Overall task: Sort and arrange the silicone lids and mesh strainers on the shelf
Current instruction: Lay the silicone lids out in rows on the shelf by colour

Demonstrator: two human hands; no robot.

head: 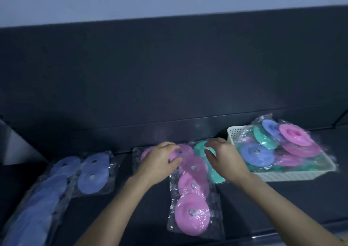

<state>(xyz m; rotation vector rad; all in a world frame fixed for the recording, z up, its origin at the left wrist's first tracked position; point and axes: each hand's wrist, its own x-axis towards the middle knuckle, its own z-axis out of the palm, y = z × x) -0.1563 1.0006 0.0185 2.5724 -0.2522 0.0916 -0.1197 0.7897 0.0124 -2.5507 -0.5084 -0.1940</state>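
On a dark shelf (263, 198) lie round silicone lids in clear plastic bags. Blue lids form two rows on the left: a long row (39, 198) and a short stack (93, 174). A column of pink lids (192, 213) runs through the middle. My left hand (158, 161) rests on a pink lid (185, 149) at the back of that column, fingers curled around it. My right hand (224, 159) lies over bagged teal lids (216, 176) just right of the pink ones, fingers spread and touching the bag.
A white perforated basket (293, 176) at the right holds a mixed heap of bagged blue, teal and pink lids (278, 146). A dark back panel (169, 76) rises behind the shelf. A slanted divider (17, 144) stands at the far left.
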